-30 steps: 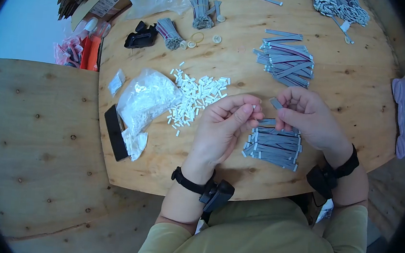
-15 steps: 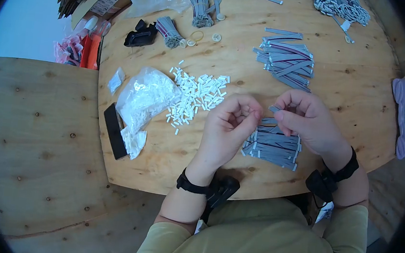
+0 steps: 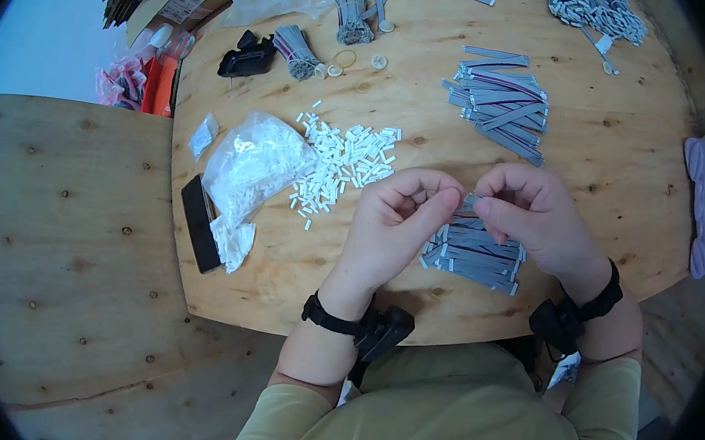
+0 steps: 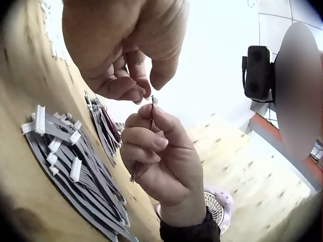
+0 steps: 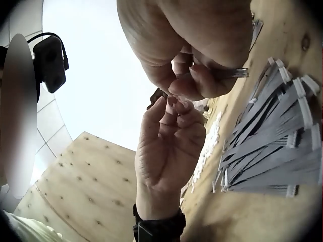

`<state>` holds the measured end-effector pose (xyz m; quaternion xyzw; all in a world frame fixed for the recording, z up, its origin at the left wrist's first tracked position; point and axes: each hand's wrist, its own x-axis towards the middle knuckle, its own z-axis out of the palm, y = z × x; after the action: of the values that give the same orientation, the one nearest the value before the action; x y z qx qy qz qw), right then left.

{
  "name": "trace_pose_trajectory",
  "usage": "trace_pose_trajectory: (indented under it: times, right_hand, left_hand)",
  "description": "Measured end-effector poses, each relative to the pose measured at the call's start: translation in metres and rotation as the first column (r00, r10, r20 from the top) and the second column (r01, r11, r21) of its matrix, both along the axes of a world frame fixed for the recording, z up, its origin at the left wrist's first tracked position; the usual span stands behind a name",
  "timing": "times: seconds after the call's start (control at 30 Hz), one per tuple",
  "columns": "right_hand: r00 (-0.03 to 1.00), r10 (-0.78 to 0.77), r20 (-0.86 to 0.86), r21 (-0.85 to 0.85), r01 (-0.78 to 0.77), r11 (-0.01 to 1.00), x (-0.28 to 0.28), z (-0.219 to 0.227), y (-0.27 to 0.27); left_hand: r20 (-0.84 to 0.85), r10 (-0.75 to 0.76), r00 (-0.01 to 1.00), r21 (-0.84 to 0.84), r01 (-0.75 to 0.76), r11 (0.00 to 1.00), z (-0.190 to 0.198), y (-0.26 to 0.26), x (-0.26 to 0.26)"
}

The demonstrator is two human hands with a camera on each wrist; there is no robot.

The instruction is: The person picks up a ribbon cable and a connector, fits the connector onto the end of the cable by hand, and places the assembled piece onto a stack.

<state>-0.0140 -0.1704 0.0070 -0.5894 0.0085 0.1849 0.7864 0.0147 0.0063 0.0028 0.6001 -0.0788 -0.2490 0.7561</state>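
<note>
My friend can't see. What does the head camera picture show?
Two hands meet over a round wooden table: the right hand pinches a grey ribbon cable while the left hand pinches at its end. Below lies a cable pile; white connectors lie left.

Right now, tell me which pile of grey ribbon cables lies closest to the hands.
The pile of grey ribbon cables directly under the hands, at the table's near edge. The other loose pile lies farther back, toward the table's middle.
</note>
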Motion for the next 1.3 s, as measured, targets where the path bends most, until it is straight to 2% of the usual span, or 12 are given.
trace_pose_trajectory:
  times: [0.33, 0.63, 0.83, 1.03, 1.23, 1.3]
  right_hand:
    - [1.000, 0.015, -0.023, 0.005, -0.015, 1.000, -0.0006, -0.0015, 0.0019]
    - [0.999, 0.006, -0.045, 0.020, -0.005, 1.000, -0.0005, 0.0007, 0.0045]
    - [0.998, -0.034, -0.047, 0.068, 0.037, 0.997, -0.0002, 0.0003, 0.0063]
    - [0.997, -0.017, -0.079, 0.001, 0.017, 1.000, 0.0002, 0.0009, 0.0053]
    - [0.998, -0.030, -0.048, -0.014, 0.029, 0.999, 0.0010, -0.0019, 0.0040]
    - [0.998, -0.049, -0.037, -0.016, 0.048, 0.999, 0.0005, -0.0055, 0.0039]
  left_hand:
    - [-0.047, -0.034, 0.998, -0.038, 0.032, 0.999, -0.0009, -0.0021, -0.0002]
    - [0.002, -0.028, 1.000, 0.029, 0.028, 0.999, -0.0040, -0.0024, -0.0011]
    - [0.010, -0.002, 1.000, 0.008, 0.002, 1.000, -0.0039, -0.0033, -0.0011]
    - [0.010, -0.010, 1.000, 0.023, 0.010, 1.000, -0.0045, -0.0035, -0.0013]
    - [-0.053, 0.023, 0.998, -0.057, -0.026, 0.998, -0.0007, -0.0065, -0.0013]
    - [-0.104, 0.042, 0.994, -0.133, -0.056, 0.990, -0.0014, -0.0063, 0.0000]
